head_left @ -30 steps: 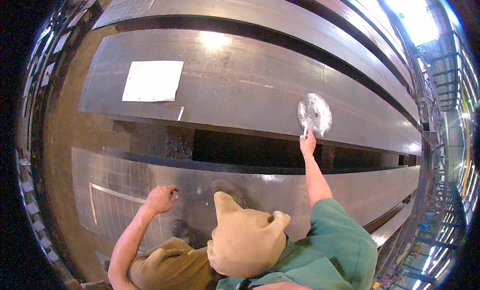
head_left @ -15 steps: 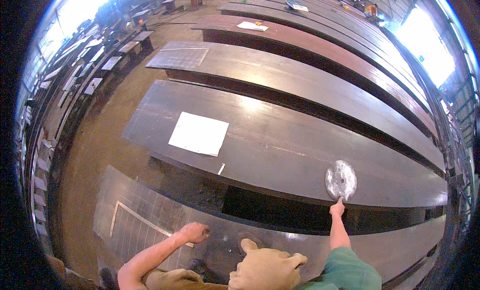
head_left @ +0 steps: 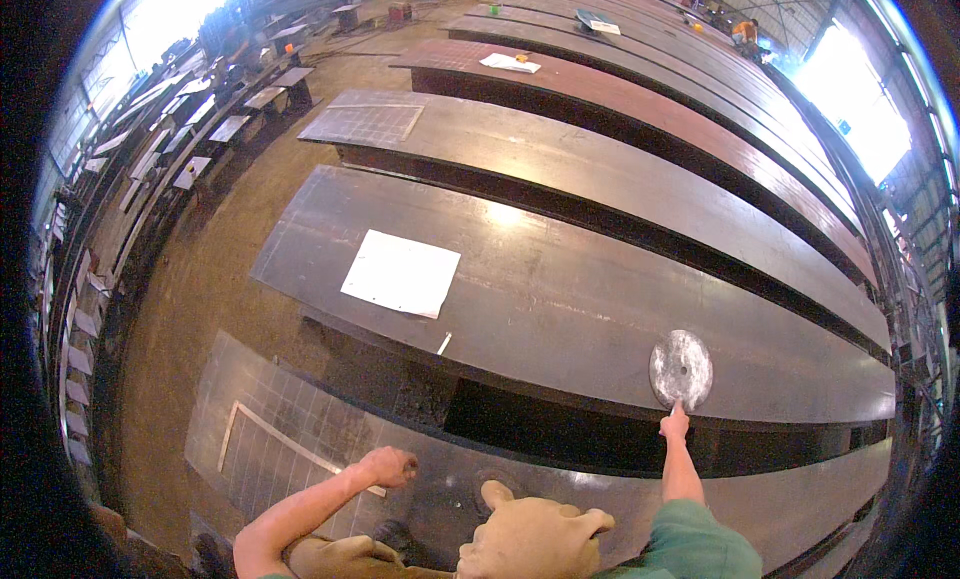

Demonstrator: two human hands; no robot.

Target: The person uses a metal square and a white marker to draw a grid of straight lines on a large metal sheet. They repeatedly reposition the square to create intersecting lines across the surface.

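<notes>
My right hand [head_left: 675,422] reaches forward, its fingers closed at the near rim of a round grey metal disc [head_left: 682,370] with a small centre hole. The disc shows against the near edge of a long dark steel plate [head_left: 560,279]; whether it rests there I cannot tell. My left hand [head_left: 390,466] has curled fingers above the nearest steel plate [head_left: 450,499]; what is inside them, if anything, is hidden. Beside it lies a pale L-shaped square [head_left: 280,434], partly covered by my left forearm. Between my arms is a tan, lumpy cloth-like thing [head_left: 535,539].
A white paper sheet [head_left: 402,273] and a small white stick [head_left: 445,343] lie on the plate ahead. A dark gap [head_left: 540,419] separates it from the nearest plate. More long plates run behind, one reddish [head_left: 600,84]. Far off at upper right is a person in orange [head_left: 745,31].
The whole view has shifted slightly, with things sitting a little lower. Both hands keep about the same pose, my right one still at the disc's rim.
</notes>
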